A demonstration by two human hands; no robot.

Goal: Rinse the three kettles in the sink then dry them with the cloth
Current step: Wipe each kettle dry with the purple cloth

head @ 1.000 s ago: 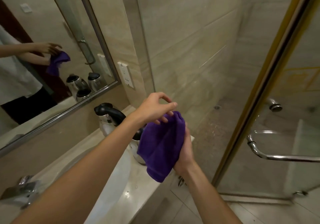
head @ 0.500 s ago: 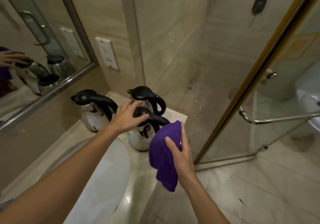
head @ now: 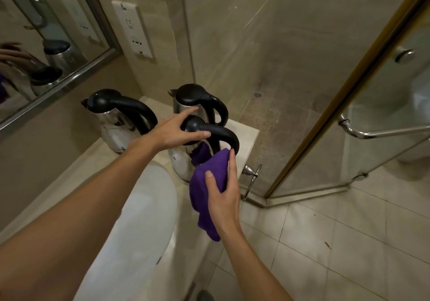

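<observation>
1. The near kettle (head: 182, 163) stands upright on the desk (head: 243, 135), close to its outer corner and just beside the sink (head: 144, 207). The rear kettle (head: 193, 105) is right behind it, and the left kettle (head: 116, 119) stands apart near the mirror.
2. The left hand (head: 172, 130) lies spread over the near kettle's black lid, thumb on the root of the handle, index finger stretched towards the rear kettle. It presses down more than it wraps. A hard sideways wipe could slide or tip the kettle off the corner onto the tiled floor (head: 325, 242).
3. The right hand (head: 223, 193) is closed round a bunched purple cloth (head: 204, 189), pushing it against the kettle's steel side under the handle. A long tail of cloth hangs free below the desk's edge. It could catch on the towel ring (head: 252, 177) just beside it, or drag through any water left on the desk.
4. The two kettles nearly touch. A wide rub, or that outstretched index finger, may knock the rear kettle against the wall.
5. Cloth tucked under the handle may miss the base and spout, leaving wet patches. I cannot tell how wet the steel is.
6. A wall socket (head: 132, 28) sits above the desk, so flicked drops are best avoided.
</observation>
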